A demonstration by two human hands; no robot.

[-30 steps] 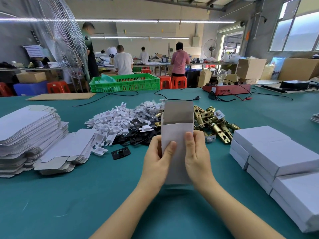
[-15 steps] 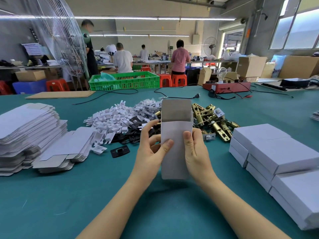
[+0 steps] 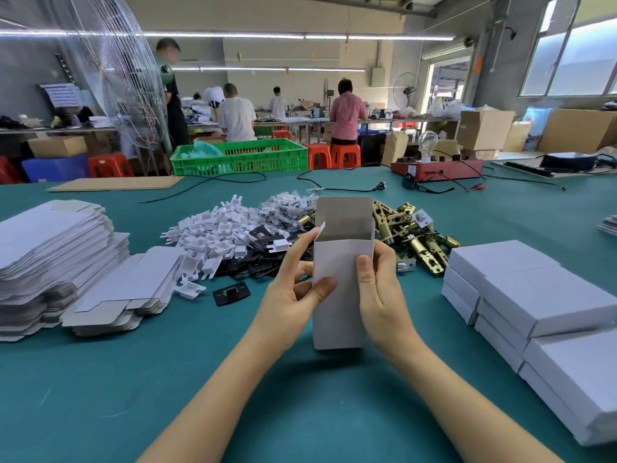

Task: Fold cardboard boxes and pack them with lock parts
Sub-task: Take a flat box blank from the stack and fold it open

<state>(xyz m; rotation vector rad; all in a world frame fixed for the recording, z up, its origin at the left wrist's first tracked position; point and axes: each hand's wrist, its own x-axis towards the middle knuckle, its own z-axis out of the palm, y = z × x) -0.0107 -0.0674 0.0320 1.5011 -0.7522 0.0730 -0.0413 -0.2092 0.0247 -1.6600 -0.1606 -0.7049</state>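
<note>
Teal table point(image 3: 300, 412) is seen beneath both hands. An upright, open-topped, unprinted white box point(image 3: 340, 295) is gripped by the left hand point(image 3: 293, 302) and right hand point(image 3: 384, 295).

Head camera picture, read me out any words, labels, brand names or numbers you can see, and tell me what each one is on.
No text can be read.
Box held in both hands: plain white, no print.
Closed boxes on the right: blank.
Flat blanks on the left: blank.
Tags on the latches: too small to read.
Sheet on the far left wall: lines of print, blurred.
Orange sign by the doorway: blurred.
</note>
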